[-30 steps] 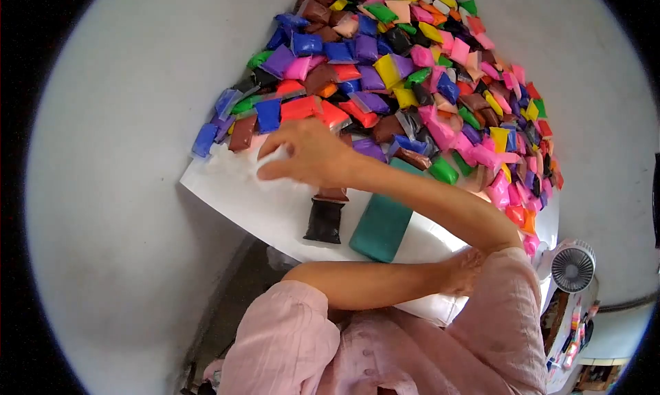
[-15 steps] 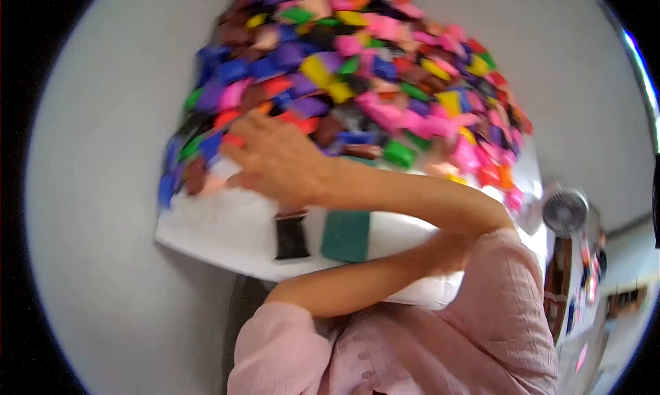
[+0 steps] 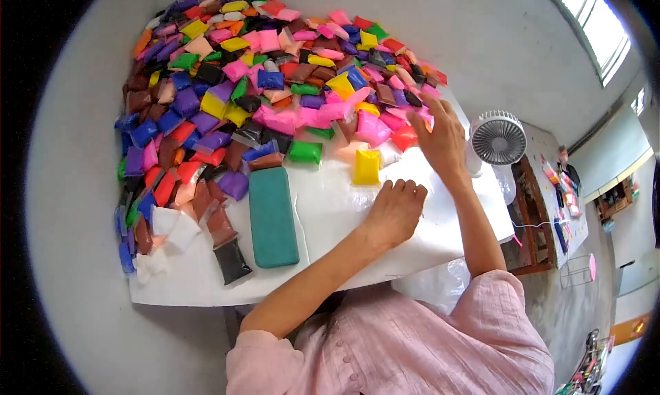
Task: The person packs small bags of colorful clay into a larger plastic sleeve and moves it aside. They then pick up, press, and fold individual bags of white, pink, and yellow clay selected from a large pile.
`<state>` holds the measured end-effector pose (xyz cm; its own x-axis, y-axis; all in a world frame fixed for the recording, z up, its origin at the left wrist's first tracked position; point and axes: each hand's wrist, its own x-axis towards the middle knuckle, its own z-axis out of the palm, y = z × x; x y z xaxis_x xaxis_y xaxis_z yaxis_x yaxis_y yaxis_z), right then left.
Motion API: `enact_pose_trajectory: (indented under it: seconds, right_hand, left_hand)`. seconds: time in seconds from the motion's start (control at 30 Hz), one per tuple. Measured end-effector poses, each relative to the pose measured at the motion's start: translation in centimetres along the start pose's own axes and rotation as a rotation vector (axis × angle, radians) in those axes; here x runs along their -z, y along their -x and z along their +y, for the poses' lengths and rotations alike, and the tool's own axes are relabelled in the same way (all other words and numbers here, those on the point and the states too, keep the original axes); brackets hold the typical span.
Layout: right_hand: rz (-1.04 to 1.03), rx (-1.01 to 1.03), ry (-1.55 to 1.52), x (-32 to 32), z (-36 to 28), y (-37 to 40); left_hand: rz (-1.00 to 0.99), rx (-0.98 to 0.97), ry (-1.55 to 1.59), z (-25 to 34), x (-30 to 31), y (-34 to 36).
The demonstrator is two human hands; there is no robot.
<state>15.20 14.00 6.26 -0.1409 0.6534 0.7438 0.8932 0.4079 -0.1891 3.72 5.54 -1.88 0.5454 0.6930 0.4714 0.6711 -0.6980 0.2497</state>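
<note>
1. Left hand (image 3: 395, 213): fingers curled, undersides hidden; cannot tell if gripping. Yellow packet (image 3: 366, 167) nearby on table (image 3: 337, 220).
2. Right hand (image 3: 443, 139): fingers spread at packet pile (image 3: 275, 79); contact unclear.

Plain pale walls (image 3: 426, 37) surround the tabletop (image 3: 337, 237); daylight enters through a barred window (image 3: 591, 20) at upper right, above a grey floor (image 3: 584, 312) and a wooden cabinet (image 3: 540, 223).

– What sort of place is this?
– A small workroom, maybe in a home; I can't tell which.
– What shows it?
– Coloured packets (image 3: 270, 79) heaped across the desk (image 3: 337, 240), a second, cluttered table (image 3: 579, 238) at right, plain walls (image 3: 75, 189) and a bare, concrete-looking floor (image 3: 543, 302).
</note>
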Motion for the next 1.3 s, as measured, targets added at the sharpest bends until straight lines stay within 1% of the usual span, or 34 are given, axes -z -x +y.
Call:
enact_pose_trajectory:
  seconds: [0.03,0.1,0.13,0.17,0.2,0.27,0.33,0.37,0.4,0.43,0.47,0.5,0.53,0.57,0.67,0.7,0.8,0.83,0.87,0.93,0.97,1.03,1.1,1.17,1.2,1.23,1.3]
  right_hand:
    - [-0.141,-0.11,0.046,-0.1,1.6,0.3]
    - [-0.22,-0.122,0.128,-2.0,4.7,1.6]
    - [-0.263,-0.128,0.169,-2.5,5.3,2.0]
    - [-0.411,-0.216,0.14,-2.0,4.9,2.0]
    - [-0.4,-0.2,0.16,-2.5,5.3,2.3]
    - [-0.374,-0.169,0.194,-4.5,7.3,3.3]
    - [-0.391,-0.223,0.199,-5.6,8.5,3.6]
    - [-0.401,-0.26,0.206,-6.0,8.7,3.8]
    - [-0.41,-0.298,0.214,-6.3,8.7,3.9]
    - [-0.636,-0.027,0.387,-4.8,7.9,4.1]
    - [-0.606,-0.02,0.379,-4.8,7.4,4.2]
    - [-0.577,-0.013,0.371,-4.9,6.9,4.3]
    - [-0.548,-0.007,0.363,-4.9,6.2,4.4]
    - [-0.53,-0.058,0.345,-4.4,4.5,4.3]
    - [-0.509,0.062,0.359,-4.3,2.8,4.9]
    - [-0.526,0.15,0.355,-6.1,4.9,5.6]
    - [-0.362,-0.139,-0.122,-6.7,3.7,5.9]
    - [-0.44,-0.065,-0.152,-6.3,3.7,6.2]
    - [-0.458,-0.023,-0.136,-6.1,3.3,6.9]
    - [-0.492,0.065,-0.102,-4.5,0.3,7.6]
    - [-0.527,0.086,-0.103,-3.9,-1.2,7.7]
    - [-0.583,0.135,-0.119,-3.8,-3.3,7.7]
    - [-0.603,0.106,-0.091,-4.6,-4.5,7.3]
    - [-0.641,0.055,-0.043,-4.9,-5.5,6.6]
    - [-0.627,0.051,-0.054,-5.4,-5.7,6.2]
    - [-0.612,0.046,-0.063,-6.0,-5.7,5.8]
    - [-0.585,0.043,-0.084,-6.9,-5.9,5.2]
  left_hand:
    - [-0.046,-0.003,-0.016,0.5,0.2,0.2]
    - [-0.124,-0.008,-0.097,1.9,2.0,0.8]
    - [-0.129,0.015,-0.051,2.7,3.5,1.3]
    - [-0.135,0.039,-0.006,3.3,5.3,2.0]
    - [-0.142,0.063,0.037,3.8,7.2,2.8]
    - [-0.038,0.092,0.123,4.0,11.9,4.7]
    - [0.218,0.13,0.011,1.6,14.3,7.9]
    - [0.272,0.235,-0.077,0.3,16.4,9.8]
    - [0.363,0.422,-0.187,-1.4,18.0,11.5]
    - [0.508,0.498,-0.343,-3.7,19.1,12.9]
    - [0.648,0.674,-0.184,-5.1,20.3,14.0]
    - [0.699,0.671,-0.444,-8.3,20.8,16.3]
    - [0.69,0.77,-0.548,-10.5,21.3,17.8]
    - [0.653,0.85,-0.495,-12.6,21.6,19.3]
    - [0.571,0.85,-0.747,-18.3,20.7,21.4]
    - [0.48,0.89,-0.681,-19.4,20.4,22.0]
    - [0.45,0.832,-0.621,-19.1,19.7,22.0]
    - [0.462,0.849,-0.558,-18.8,19.8,21.7]
    - [0.469,0.838,-0.542,-18.6,19.8,21.7]
    - [0.488,0.818,-0.511,-18.4,19.9,21.7]
    - [0.497,0.831,-0.478,-18.6,19.7,21.7]
    - [0.534,0.836,-0.521,-18.7,19.2,21.8]
    - [0.558,0.822,-0.589,-18.3,19.0,21.3]
    - [0.643,0.756,-0.554,-16.7,18.9,19.7]
    - [0.682,0.725,-0.533,-15.6,18.7,18.7]
    - [0.748,0.607,-0.453,-14.1,18.3,17.2]
    - [0.679,0.387,-0.342,-9.9,17.2,14.5]
